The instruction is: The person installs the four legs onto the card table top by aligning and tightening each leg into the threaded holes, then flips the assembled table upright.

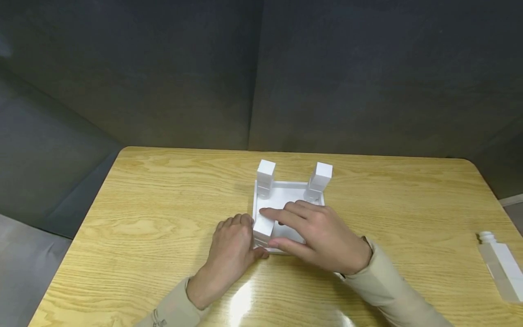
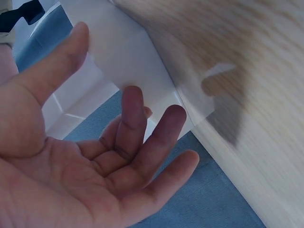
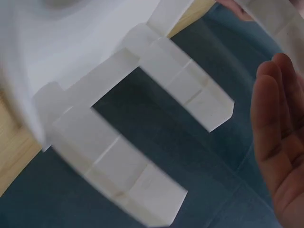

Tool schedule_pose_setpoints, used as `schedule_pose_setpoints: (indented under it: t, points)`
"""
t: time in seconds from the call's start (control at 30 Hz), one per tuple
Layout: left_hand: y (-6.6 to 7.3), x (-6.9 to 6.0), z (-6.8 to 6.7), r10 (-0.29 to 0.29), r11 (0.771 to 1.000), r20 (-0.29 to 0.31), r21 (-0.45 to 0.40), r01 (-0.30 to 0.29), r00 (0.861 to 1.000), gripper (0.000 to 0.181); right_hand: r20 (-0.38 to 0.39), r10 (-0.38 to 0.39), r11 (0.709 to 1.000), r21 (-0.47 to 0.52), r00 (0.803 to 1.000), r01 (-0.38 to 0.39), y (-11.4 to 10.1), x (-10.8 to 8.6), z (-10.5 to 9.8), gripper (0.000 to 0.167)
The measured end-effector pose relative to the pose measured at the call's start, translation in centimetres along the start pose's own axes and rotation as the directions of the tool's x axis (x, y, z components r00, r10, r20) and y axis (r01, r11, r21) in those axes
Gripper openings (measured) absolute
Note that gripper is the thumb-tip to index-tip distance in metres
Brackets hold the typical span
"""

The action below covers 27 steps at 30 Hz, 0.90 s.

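A square white tray (image 1: 288, 195) with a raised rim lies on the table. White block-shaped legs (image 1: 266, 175) stand at its two far corners, and a third leg (image 1: 263, 227) is at the near-left corner. My left hand (image 1: 233, 245) holds the tray's left side by that corner, thumb at the front edge. With index finger and thumb my right hand (image 1: 323, 236) grips the near-left leg. In the left wrist view, fingertips of the left hand (image 2: 118, 161) touch the white panel (image 2: 128, 52). The leg's foot is hidden.
Another white leg (image 1: 502, 270) with a threaded-looking end lies on the wooden table (image 1: 143, 227) at the far right. Dark partition panels (image 1: 163, 81) rise behind the table's back edge. Light glares off the wood in front of the tray.
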<state>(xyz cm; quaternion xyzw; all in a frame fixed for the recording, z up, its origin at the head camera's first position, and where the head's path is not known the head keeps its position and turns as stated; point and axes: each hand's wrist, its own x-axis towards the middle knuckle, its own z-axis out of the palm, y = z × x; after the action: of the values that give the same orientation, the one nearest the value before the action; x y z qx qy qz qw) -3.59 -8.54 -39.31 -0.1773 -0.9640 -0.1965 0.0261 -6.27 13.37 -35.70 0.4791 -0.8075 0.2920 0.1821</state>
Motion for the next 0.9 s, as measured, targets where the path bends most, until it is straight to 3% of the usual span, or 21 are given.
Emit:
schedule_pose_setpoints:
  t: [0.2, 0.53, 0.9]
  points:
    - [0.0, 0.0, 0.0, -0.006, 1.000, 0.004, -0.008, 0.006, 1.000, 0.076, -0.009, 0.029, 0.999, -0.026, 1.000, -0.029, 0.8, -1.2, -1.1, 0.046]
    - [0.0, 0.0, -0.1, -0.007, 1.000, 0.015, -0.003, 0.007, 1.000, 0.075, 0.046, 0.172, 0.981, -0.101, 0.984, -0.167, 2.0, -4.0, -3.1, 0.053]
    - [-0.1, 0.0, -0.1, 0.009, 1.000, 0.006, -0.006, -0.009, 1.000, 0.074, 0.015, 0.201, 0.970, -0.139, 0.979, -0.198, 2.7, -6.3, -4.6, 0.048]
